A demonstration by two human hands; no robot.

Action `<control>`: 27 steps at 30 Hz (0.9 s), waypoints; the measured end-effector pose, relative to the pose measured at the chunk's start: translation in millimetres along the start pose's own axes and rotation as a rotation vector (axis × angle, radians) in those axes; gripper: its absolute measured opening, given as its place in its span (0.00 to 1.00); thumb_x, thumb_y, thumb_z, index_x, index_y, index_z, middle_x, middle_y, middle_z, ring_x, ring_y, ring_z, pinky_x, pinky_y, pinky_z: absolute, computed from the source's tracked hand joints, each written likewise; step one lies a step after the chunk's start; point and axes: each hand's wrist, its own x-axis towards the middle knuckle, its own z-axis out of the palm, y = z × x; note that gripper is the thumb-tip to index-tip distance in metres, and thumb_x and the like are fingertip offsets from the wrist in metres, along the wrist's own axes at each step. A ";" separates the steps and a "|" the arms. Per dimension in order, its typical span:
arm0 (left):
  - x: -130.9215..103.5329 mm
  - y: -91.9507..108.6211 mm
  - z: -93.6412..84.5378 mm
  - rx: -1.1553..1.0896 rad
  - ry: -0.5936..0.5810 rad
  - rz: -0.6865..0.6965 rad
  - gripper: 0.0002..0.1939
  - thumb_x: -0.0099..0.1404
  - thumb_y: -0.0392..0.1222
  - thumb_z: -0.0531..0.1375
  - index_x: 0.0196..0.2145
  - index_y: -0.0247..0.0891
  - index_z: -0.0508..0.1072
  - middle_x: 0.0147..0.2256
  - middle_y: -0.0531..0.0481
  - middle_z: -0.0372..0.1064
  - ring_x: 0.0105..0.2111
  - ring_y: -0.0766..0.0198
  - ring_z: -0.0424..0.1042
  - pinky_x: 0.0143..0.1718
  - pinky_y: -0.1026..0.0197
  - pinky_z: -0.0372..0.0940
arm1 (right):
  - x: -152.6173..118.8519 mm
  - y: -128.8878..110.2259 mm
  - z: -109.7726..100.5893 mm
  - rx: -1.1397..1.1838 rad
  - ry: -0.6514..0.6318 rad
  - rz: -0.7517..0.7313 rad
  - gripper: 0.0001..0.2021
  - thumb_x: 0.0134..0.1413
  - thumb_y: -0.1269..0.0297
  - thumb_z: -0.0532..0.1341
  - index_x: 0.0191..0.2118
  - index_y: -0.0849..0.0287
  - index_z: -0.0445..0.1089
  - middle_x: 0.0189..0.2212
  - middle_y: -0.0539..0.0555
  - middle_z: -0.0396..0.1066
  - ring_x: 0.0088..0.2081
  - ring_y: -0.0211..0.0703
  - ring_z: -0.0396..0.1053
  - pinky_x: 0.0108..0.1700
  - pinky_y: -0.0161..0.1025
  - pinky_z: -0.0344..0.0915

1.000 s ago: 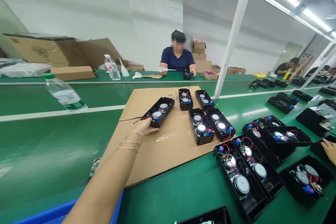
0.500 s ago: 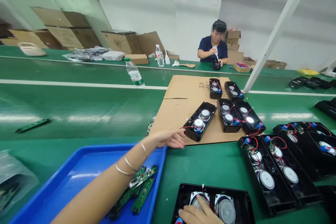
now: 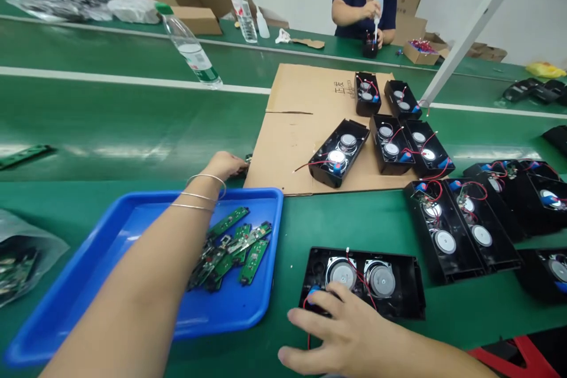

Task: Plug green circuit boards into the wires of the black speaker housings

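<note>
My left hand (image 3: 227, 165) reaches past the far rim of a blue tray (image 3: 148, 198), at the left edge of a cardboard sheet (image 3: 283, 147). Its fingers curl around something small and dark that I cannot make out. Green circuit boards (image 3: 254, 261) lie piled in the tray below that forearm. Spread fingers of my right hand (image 3: 339, 328) rest over the near left corner of a black speaker box (image 3: 405, 286), close to its blue part (image 3: 313, 294). Two round speakers (image 3: 381, 280) and thin red and black wires show inside this box.
Several black speaker boxes (image 3: 339, 153) stand on the cardboard, and more (image 3: 443, 242) line the right side. A plastic bag (image 3: 31, 254) of boards lies at left. Beyond are a water bottle (image 3: 190, 50), a slanted white post (image 3: 469, 35) and a co-worker (image 3: 365, 6) holding a squeeze bottle.
My left hand has moved left, from beside the speaker box on the cardboard to the sheet's left edge. My right hand has drawn back slightly from the speakers. The view has tilted down.
</note>
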 end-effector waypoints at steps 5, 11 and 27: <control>-7.7 -1.2 4.7 0.057 0.108 -0.119 0.15 0.64 0.45 0.58 0.46 0.34 0.70 0.47 0.48 0.68 0.44 0.52 0.70 0.43 0.49 0.68 | 13.2 -5.6 15.5 0.034 0.011 -0.178 0.15 0.58 0.74 0.52 0.22 0.59 0.67 0.40 0.56 0.73 0.41 0.43 0.66 0.48 0.47 0.65; -26.3 19.9 2.4 -0.116 0.245 -0.104 0.15 0.64 0.42 0.59 0.48 0.36 0.68 0.48 0.45 0.67 0.44 0.56 0.70 0.42 0.50 0.68 | 5.5 -3.6 3.6 0.659 0.238 0.135 0.12 0.66 0.69 0.46 0.46 0.60 0.65 0.34 0.53 0.76 0.34 0.34 0.74 0.47 0.35 0.70; -286.8 -18.8 67.2 -0.802 -0.197 -0.069 0.14 0.47 0.42 0.69 0.29 0.41 0.68 0.27 0.53 0.77 0.29 0.62 0.76 0.29 0.65 0.68 | 24.3 7.2 2.2 0.498 0.245 0.587 0.13 0.63 0.65 0.53 0.31 0.59 0.72 0.22 0.51 0.70 0.23 0.35 0.66 0.26 0.32 0.63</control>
